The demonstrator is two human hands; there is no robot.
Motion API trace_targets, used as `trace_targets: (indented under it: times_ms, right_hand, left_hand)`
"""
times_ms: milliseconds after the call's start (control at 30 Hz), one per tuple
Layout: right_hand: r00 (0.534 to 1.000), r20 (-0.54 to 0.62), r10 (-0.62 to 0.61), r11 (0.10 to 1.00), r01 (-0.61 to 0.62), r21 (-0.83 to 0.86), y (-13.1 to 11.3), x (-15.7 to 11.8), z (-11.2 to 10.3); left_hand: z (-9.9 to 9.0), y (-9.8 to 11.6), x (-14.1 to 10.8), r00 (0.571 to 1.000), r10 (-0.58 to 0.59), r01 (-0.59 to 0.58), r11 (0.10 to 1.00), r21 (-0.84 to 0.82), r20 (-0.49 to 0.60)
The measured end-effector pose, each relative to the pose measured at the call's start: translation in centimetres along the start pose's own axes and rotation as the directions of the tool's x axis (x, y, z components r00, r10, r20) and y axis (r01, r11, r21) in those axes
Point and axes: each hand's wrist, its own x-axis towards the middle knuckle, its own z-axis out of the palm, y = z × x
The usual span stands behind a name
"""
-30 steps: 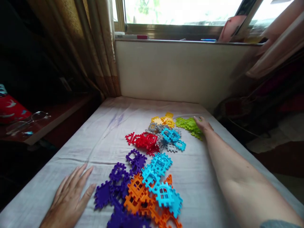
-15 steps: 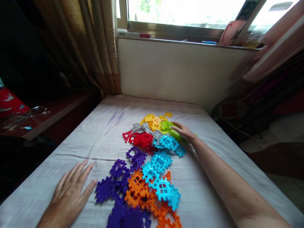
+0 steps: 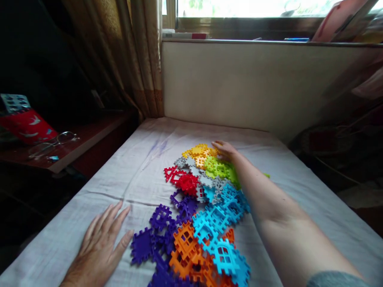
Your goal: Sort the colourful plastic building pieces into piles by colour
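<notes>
My left hand (image 3: 103, 243) lies flat on the sheet with its fingers spread, just left of the purple plastic building tiles (image 3: 142, 245). My right hand (image 3: 225, 150) reaches to the far end of the pile. Its fingers are stretched out at the right edge of the yellow tiles (image 3: 199, 150), and their undersides are hidden. Lime green tiles (image 3: 220, 167) lie just below that hand, partly covered by the forearm. Toward me follow grey tiles (image 3: 206, 181), red tiles (image 3: 188, 183), light blue tiles (image 3: 218, 217) and orange tiles (image 3: 185, 239), overlapping in colour groups.
The pile rests on a pale bed sheet (image 3: 119, 175). A wall panel (image 3: 221, 83) and window sill bound the far side. At left, a dark red table (image 3: 89, 129) carries eyeglasses (image 3: 67, 137) and a red pouch (image 3: 30, 125). A curtain (image 3: 149, 71) hangs behind.
My right hand has moved from the green tiles to the yellow ones. The separate yellow tile at the far end no longer shows apart. My left hand stays flat; the view has shifted.
</notes>
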Motion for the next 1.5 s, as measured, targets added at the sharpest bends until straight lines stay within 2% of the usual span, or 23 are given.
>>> trace_targets:
  times_ms: [33,100,200,333,467,600,633,667,700,733,767,800,833,867,900,933,1000,1067,1167,1267,1333,1400,1500]
  right_hand:
    - [0.996,0.077,-0.051,0.999,0.052,-0.002,-1.0,-0.5,0.5]
    - [0.958,0.231,-0.169,0.985,0.173,0.001,-3.3,-1.7,1.2]
    - [0.899,0.353,-0.26,0.954,0.295,-0.049,-6.3,-3.8,1.7]
    - [0.834,0.409,-0.371,0.901,0.431,-0.06,-9.4,-8.0,2.4]
    - [0.781,0.447,-0.436,0.862,0.506,-0.042,-12.7,-14.2,2.8]
    - [0.687,0.484,-0.542,0.813,0.576,0.092,-14.8,-19.2,1.8]
    - [0.689,0.467,-0.555,0.814,0.566,0.132,-14.6,-19.6,1.1]
    - [0.719,0.429,-0.547,0.828,0.542,0.146,-14.0,-19.7,0.3]
    - [0.779,0.369,-0.507,0.858,0.498,0.128,-12.9,-19.5,-0.7]
    - [0.86,0.276,-0.429,0.901,0.427,0.071,-11.4,-19.0,-1.8]
    - [0.946,0.141,-0.291,0.954,0.298,-0.028,-9.6,-18.3,-2.9]
    - [0.995,-0.015,-0.102,0.988,0.099,-0.122,-7.6,-17.6,-3.9]
    - [0.986,-0.144,0.09,0.978,-0.115,-0.176,-5.5,-16.9,-4.8]
    - [0.935,-0.223,0.275,0.93,-0.318,-0.187,-3.5,-16.4,-5.5]
    - [0.879,-0.238,0.413,0.871,-0.458,-0.177,-1.6,-16.0,-5.9]
    - [0.846,-0.212,0.489,0.833,-0.525,-0.174,-0.2,-15.8,-6.0]
    - [0.873,-0.167,0.458,0.85,-0.485,-0.206,1.3,-15.7,-5.3]
    - [0.933,-0.12,0.341,0.907,-0.359,-0.221,0.8,-16.0,-3.9]
    - [0.985,-0.02,0.17,0.968,-0.17,-0.186,-2.6,-16.7,-1.4]
    - [0.997,0.071,0.022,0.992,-0.012,-0.129,-6.8,-17.9,0.1]
    - [0.994,0.086,-0.072,0.991,0.081,-0.108,-9.0,-19.4,0.1]
    - [0.99,0.04,-0.132,0.986,0.135,-0.101,-10.1,-21.6,-0.6]
    - [0.985,-0.047,-0.163,0.984,0.159,-0.075,-9.5,-26.4,-2.4]
  left_hand:
    - [0.0,0.0,0.0,1.0,-0.009,0.009,1.0,-0.003,0.008]
    - [0.2,0.0,0.0,0.999,-0.034,0.034,0.999,-0.011,0.02]
    - [0.4,0.2,0.1,0.997,-0.062,0.063,0.998,-0.032,0.035]
    - [0.2,0.5,0.4,0.994,-0.091,0.093,0.994,-0.05,0.053]
    - [0.0,0.7,0.8,0.991,-0.105,0.11,0.992,-0.06,0.082]
    - [-0.2,0.7,1.1,0.994,-0.093,0.097,0.993,-0.063,0.055]
    - [-0.2,0.8,1.2,0.994,-0.093,0.096,0.993,-0.066,0.05]
    - [-0.2,0.8,1.2,0.994,-0.094,0.097,0.993,-0.069,0.047]
    - [-0.3,0.9,1.3,0.994,-0.097,0.1,0.992,-0.073,0.049]
    - [-0.3,1.0,1.3,0.993,-0.103,0.107,0.991,-0.075,0.051]
    - [-0.4,1.1,1.4,0.992,-0.112,0.116,0.991,-0.074,0.053]
    - [-0.4,1.2,1.4,0.991,-0.121,0.125,0.99,-0.073,0.055]
    - [-0.5,1.3,1.5,0.99,-0.128,0.132,0.989,-0.07,0.058]
    - [-0.5,1.4,1.5,0.989,-0.132,0.136,0.988,-0.068,0.062]
    - [-0.5,1.4,1.5,0.989,-0.132,0.136,0.988,-0.067,0.067]
    - [-0.5,1.4,1.6,0.989,-0.131,0.135,0.989,-0.064,0.071]
    - [-0.5,1.4,1.6,0.988,-0.131,0.136,0.989,-0.055,0.08]
    - [-0.5,1.4,1.7,0.986,-0.143,0.147,0.988,-0.046,0.084]
    - [-0.5,1.5,1.8,0.982,-0.166,0.171,0.984,-0.049,0.091]
    - [-0.7,1.7,2.0,0.978,-0.179,0.187,0.98,-0.074,0.104]
    - [-1.0,1.8,2.3,0.975,-0.192,0.203,0.975,-0.095,0.115]
    - [-1.2,1.8,2.5,0.97,-0.206,0.222,0.968,-0.118,0.13]
    - [-1.6,1.7,2.4,0.975,-0.159,0.184,0.969,-0.166,0.156]
